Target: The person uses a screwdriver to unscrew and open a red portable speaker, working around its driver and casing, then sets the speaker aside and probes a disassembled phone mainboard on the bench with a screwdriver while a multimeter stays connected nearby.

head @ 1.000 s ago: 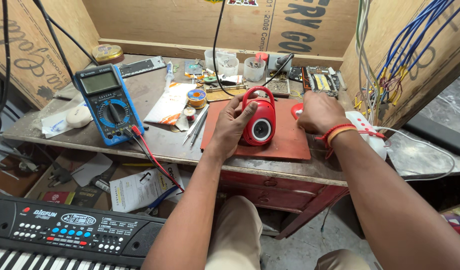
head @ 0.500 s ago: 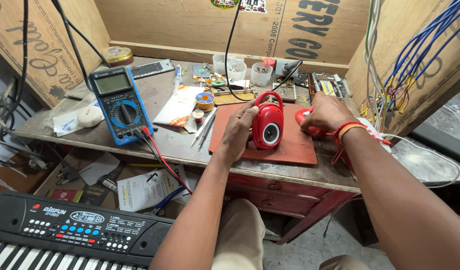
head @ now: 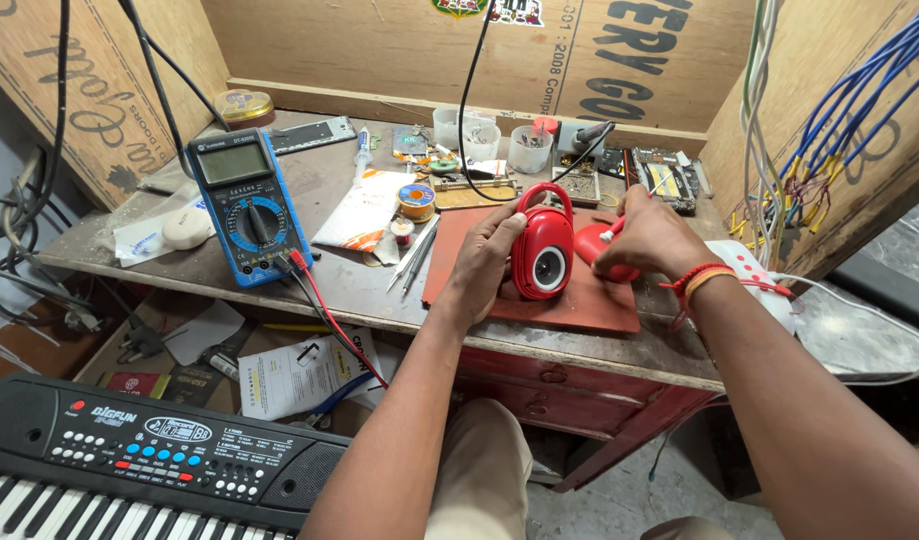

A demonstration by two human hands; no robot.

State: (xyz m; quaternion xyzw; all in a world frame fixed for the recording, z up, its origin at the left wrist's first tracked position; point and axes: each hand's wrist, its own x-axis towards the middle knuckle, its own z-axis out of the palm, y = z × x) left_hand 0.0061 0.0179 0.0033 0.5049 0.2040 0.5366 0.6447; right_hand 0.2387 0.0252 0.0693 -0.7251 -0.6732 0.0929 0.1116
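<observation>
The left hand (head: 491,252) curls around the side of a small red speaker (head: 541,255), fingers wrapped against its shell and holding it upright on a reddish-brown mat (head: 589,305) at the front of the worktop (head: 349,290). The speaker has a loop handle on top and a round grey face turned toward the camera. The right hand (head: 651,238) sits just beside it, fingers pressed together and pinching a red part (head: 591,243) that lies against the speaker's right side; what exactly that part is cannot be told.

Behind the mat stand 3 small clear plastic cups (head: 530,148) near the back wall; they hold small bits, too tiny to tell apart. A shallow round tin (head: 242,104) sits at the far left corner, its contents unclear. A blue multimeter (head: 247,200) lies left of the mat, with red and black leads trailing off the front edge. A solder spool (head: 416,200) rests between the multimeter and the mat. A black keyboard (head: 139,465) lies below the worktop.
</observation>
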